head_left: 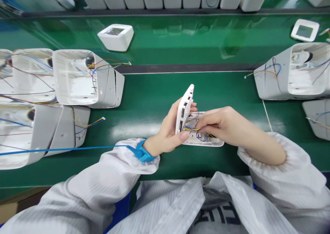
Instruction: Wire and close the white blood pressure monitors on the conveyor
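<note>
Centre frame, near: my left hand [168,131], clamped on the upright white cover [185,108]; my right hand [221,124], fingers pinched together on the coloured wires [192,128] leading into the base shell [203,142], flat on the green counter [154,100]. Risk, as I judge it: tilting the cover further could strain the short wires. Farther left: open housings [85,77].

Green bench [154,96] carries wired white housings [85,79] at both sides; a small unit [116,37] farther back; a flat shell [214,143] centrally.

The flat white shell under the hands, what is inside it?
Inside the flat white shell lie coloured wires; the right hand covers the rest.
</note>
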Motion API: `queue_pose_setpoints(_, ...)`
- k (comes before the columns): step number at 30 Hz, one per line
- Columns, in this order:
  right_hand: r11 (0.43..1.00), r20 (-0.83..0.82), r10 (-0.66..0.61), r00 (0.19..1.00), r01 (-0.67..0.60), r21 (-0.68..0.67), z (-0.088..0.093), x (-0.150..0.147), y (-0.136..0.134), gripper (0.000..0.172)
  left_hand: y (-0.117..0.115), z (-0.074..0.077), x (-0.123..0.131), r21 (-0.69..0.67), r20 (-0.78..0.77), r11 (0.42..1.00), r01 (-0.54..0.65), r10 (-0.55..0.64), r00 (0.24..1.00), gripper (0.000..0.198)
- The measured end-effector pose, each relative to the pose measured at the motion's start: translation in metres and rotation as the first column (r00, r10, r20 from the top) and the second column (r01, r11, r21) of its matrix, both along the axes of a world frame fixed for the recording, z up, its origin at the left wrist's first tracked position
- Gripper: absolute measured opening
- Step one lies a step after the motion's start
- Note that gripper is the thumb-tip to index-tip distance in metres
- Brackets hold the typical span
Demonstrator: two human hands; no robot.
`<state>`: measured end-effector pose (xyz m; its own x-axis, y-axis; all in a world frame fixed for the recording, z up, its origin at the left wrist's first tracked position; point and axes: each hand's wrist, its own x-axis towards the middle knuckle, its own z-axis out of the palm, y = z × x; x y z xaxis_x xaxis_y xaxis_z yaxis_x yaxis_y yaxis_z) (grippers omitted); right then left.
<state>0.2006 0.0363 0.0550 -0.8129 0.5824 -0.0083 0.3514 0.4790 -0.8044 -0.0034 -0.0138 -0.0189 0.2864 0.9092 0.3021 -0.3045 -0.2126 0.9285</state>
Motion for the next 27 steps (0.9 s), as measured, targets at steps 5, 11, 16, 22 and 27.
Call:
queue_pose_setpoints(5, 0.920, 0.104, -0.045, 0.994, 0.001, 0.392, -0.012, -0.001, -0.002, 0.022, 0.000, -0.001, 0.001, 0.008, 0.009, 1.000, -0.021, 0.021, 1.000, 0.078)
queue_pose_setpoints(11, 0.887, 0.109, -0.075, 0.991, 0.016, 0.461, -0.009, 0.005, 0.006, 0.019, 0.000, 0.000, 0.001, 0.001, -0.003, 1.000, -0.018, 0.018, 1.000, 0.075)
queue_pose_setpoints(16, 0.851, 0.223, -0.077, 0.972, -0.052, 0.522, -0.012, 0.001, 0.005, 0.021, 0.001, 0.001, 0.000, 0.054, -0.049, 0.999, 0.001, 0.002, 0.999, 0.075)
queue_pose_setpoints(22, 0.766, 0.218, -0.104, 0.970, -0.061, 0.640, -0.020, -0.002, 0.007, 0.018, 0.002, 0.008, 0.002, 0.189, -0.130, 0.982, -0.018, 0.043, 0.991, 0.076)
queue_pose_setpoints(27, 0.805, 0.253, -0.149, 0.956, -0.032, 0.593, -0.019, -0.005, 0.006, 0.021, 0.003, 0.003, 0.002, 0.263, -0.242, 0.963, -0.061, 0.127, 0.962, 0.085)
